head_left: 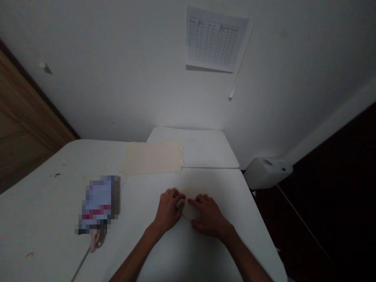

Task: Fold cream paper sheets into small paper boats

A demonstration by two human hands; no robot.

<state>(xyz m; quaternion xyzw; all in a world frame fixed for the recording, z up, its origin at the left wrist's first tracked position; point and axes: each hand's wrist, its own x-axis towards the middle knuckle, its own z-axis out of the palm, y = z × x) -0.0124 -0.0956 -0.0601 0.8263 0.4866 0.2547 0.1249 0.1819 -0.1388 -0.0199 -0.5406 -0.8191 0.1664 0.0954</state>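
A small cream sheet of paper (192,192) lies folded on the white table (44,219), partly hidden under both hands. My left hand (169,209) rests on its left part with the fingers curled down, pressing the paper. My right hand (207,215) lies flat on its right part, fingers stretched toward the left hand. A stack of larger cream sheets (152,157) lies farther back on the table, apart from the hands.
A blurred-out flat object (98,203) lies left of the hands, with a thin cord or strap (88,250) trailing from it. A white container (267,171) stands on the dark floor at the right. A printed chart (214,39) hangs on the wall. A smaller white table (205,147) adjoins behind.
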